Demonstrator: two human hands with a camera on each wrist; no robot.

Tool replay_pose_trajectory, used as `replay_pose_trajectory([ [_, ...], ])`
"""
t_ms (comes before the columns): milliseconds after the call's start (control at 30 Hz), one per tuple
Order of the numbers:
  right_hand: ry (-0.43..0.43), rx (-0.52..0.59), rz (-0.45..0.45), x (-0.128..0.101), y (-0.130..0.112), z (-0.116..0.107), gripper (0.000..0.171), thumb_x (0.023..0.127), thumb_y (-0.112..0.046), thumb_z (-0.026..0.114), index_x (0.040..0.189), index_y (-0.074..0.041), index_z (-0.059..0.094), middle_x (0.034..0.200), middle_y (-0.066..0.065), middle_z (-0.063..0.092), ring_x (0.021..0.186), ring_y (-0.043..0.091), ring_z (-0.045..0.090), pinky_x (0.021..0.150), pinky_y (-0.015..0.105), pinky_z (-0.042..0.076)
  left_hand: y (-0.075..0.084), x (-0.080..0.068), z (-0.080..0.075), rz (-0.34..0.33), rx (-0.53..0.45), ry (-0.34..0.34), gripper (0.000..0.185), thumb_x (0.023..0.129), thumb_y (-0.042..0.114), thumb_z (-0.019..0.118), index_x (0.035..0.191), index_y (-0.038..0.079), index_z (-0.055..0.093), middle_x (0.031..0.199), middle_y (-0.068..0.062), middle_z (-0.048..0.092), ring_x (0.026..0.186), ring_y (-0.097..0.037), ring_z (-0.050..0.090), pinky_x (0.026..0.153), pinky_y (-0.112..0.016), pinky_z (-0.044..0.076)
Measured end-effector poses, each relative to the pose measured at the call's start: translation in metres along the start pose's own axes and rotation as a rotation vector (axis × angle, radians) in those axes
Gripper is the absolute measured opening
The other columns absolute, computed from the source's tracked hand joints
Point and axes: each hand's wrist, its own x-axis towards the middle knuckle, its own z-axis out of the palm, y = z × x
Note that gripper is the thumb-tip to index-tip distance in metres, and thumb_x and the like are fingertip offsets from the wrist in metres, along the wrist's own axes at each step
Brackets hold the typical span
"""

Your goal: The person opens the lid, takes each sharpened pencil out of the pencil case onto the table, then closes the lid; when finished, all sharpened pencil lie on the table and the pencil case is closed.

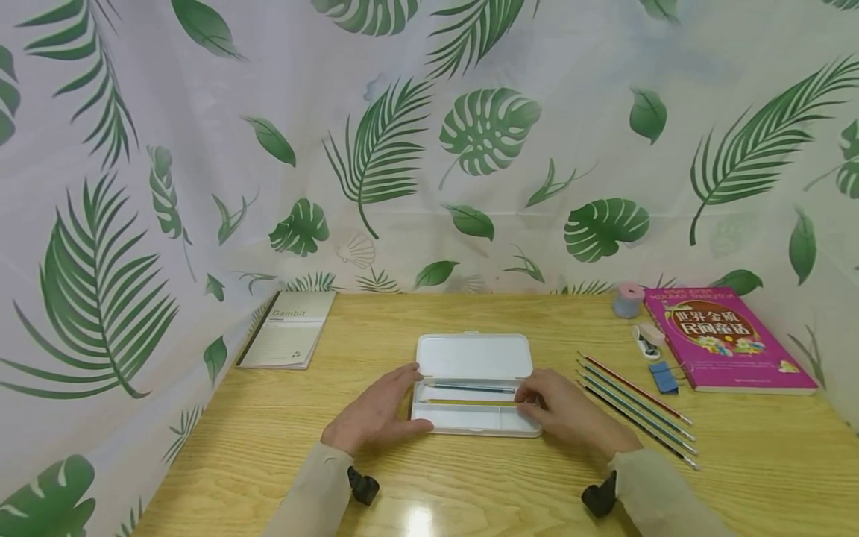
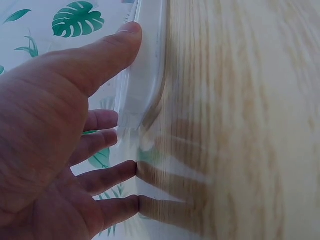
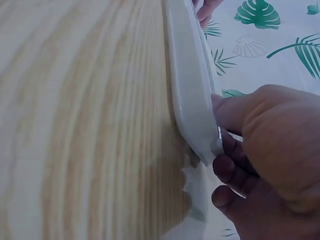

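A white curtain (image 1: 201,186) printed with green leaves hangs behind and beside a pale wooden tabletop (image 1: 470,485). At the far right of the tabletop lies a pink book (image 1: 728,339), and at the far left a grey notebook (image 1: 288,330). In the middle, near the front edge, sits an open white pencil case (image 1: 473,384), its lid folded back flat and a dark pen (image 1: 473,388) lying in the tray. The left hand (image 1: 376,414) rests against the case's left end, fingers nearly straight, thumb along the near rim. The right hand (image 1: 567,410) grips the right end, its fingers curled round the corner. Just right of that hand lie four pencils (image 1: 637,410) side by side, then a small blue eraser (image 1: 664,377), a white sharpener (image 1: 648,339) and a pink-topped spool (image 1: 628,300) by the book.
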Motion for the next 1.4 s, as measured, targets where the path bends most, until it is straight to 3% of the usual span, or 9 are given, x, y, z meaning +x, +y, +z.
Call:
replay_pose_trajectory([
  [367, 0.002, 0.068, 0.055, 0.0, 0.007, 0.003, 0.005, 0.094, -0.019, 0.071, 0.09, -0.02, 0.068, 0.084, -0.011, 0.056, 0.077, 0.009, 0.049, 0.066, 0.024, 0.045, -0.002, 0.0, 0.002, 0.005, 0.0, -0.005, 0.084, 0.087, 0.058, 0.069, 0.151, 0.013, 0.04, 0.162, -0.005, 0.028, 0.145, -0.026, 0.031, 0.117, -0.045, 0.033],
  [667, 0.099, 0.194, 0.103, -0.008, 0.01, 0.005, 0.005, 0.093, -0.026, 0.072, 0.089, -0.023, 0.071, 0.084, -0.01, 0.059, 0.074, 0.01, 0.05, 0.061, 0.024, 0.045, 0.0, 0.001, 0.002, 0.006, 0.006, -0.011, 0.083, 0.087, 0.059, 0.068, 0.152, 0.014, 0.04, 0.162, -0.004, 0.027, 0.146, -0.024, 0.031, 0.117, -0.044, 0.033],
  [933, 0.203, 0.267, 0.098, -0.014, 0.014, 0.003, 0.01, 0.089, -0.016, 0.076, 0.087, -0.025, 0.075, 0.082, -0.01, 0.063, 0.068, 0.011, 0.05, 0.058, 0.024, 0.044, 0.0, 0.0, 0.002, 0.007, 0.007, 0.007, 0.083, 0.087, 0.059, 0.068, 0.151, 0.013, 0.04, 0.162, -0.005, 0.028, 0.145, -0.025, 0.031, 0.117, -0.044, 0.032],
  [1233, 0.243, 0.242, 0.102, -0.022, 0.012, 0.0, 0.005, 0.09, -0.018, 0.076, 0.09, -0.023, 0.075, 0.085, -0.011, 0.063, 0.072, 0.01, 0.052, 0.061, 0.025, 0.045, 0.0, -0.001, 0.004, 0.019, 0.004, 0.007, 0.083, 0.087, 0.059, 0.068, 0.151, 0.012, 0.04, 0.162, -0.006, 0.028, 0.146, -0.025, 0.03, 0.117, -0.044, 0.031],
  [1400, 0.308, 0.218, 0.105, -0.031, 0.009, -0.004, 0.004, 0.09, -0.019, 0.076, 0.091, -0.023, 0.076, 0.087, -0.011, 0.064, 0.077, 0.008, 0.056, 0.065, 0.026, 0.047, 0.0, -0.001, 0.004, 0.016, 0.011, 0.01, 0.083, 0.088, 0.059, 0.068, 0.151, 0.013, 0.04, 0.162, -0.005, 0.028, 0.146, -0.025, 0.03, 0.118, -0.044, 0.031],
])
